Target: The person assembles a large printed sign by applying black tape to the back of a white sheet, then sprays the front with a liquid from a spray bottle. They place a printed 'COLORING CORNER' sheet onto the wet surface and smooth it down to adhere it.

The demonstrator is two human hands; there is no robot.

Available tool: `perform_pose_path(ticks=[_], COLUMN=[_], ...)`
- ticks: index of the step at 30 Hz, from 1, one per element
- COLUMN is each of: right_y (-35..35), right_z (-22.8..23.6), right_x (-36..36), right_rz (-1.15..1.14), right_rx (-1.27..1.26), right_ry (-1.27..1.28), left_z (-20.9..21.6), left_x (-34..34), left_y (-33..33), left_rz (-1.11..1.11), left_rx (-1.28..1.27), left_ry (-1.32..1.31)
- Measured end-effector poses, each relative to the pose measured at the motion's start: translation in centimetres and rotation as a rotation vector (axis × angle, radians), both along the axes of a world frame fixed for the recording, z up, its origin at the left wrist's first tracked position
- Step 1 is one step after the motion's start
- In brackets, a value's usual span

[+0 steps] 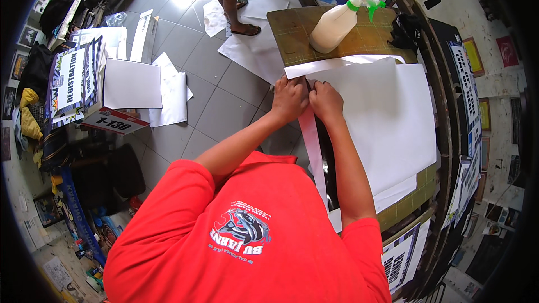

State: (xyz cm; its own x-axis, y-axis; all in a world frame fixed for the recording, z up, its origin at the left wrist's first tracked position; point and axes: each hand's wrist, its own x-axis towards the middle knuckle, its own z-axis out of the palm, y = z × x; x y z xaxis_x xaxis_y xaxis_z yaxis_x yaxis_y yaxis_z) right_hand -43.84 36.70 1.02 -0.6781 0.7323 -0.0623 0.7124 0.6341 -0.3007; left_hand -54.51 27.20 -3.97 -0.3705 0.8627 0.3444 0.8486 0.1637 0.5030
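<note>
In the head view, your left hand (290,99) and right hand (327,101) are closed, pinching the left edge of a large white flexible sheet (387,118) lying on an olive gridded mat (293,31), near a milky green-collared spray bottle (334,27).

Brightly lit; glare on floor tiles (210,106) at top; fisheye bends edges, corners black.

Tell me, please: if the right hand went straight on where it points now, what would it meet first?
Probably the white strip just ahead of the right hand; farther on is the spray bottle. Depth is unclear from this single view.
</note>
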Motion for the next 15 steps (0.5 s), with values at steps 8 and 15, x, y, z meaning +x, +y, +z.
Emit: perform_pose_path(ticks=[8, 15], right_y=[0.7, 0.2], right_z=[-0.8, -0.4], right_x=[-0.4, -0.8], right_rz=[-0.035, -0.052], right_rx=[-0.013, 0.057], right_ry=[0.003, 0.067], left_z=[0.0, -1.0], left_x=[1.1, 1.5], left_y=[0.2, 0.1], left_rz=[0.048, 0.054], left_rx=[-0.104, -0.077], left_ry=[0.021, 0.01])
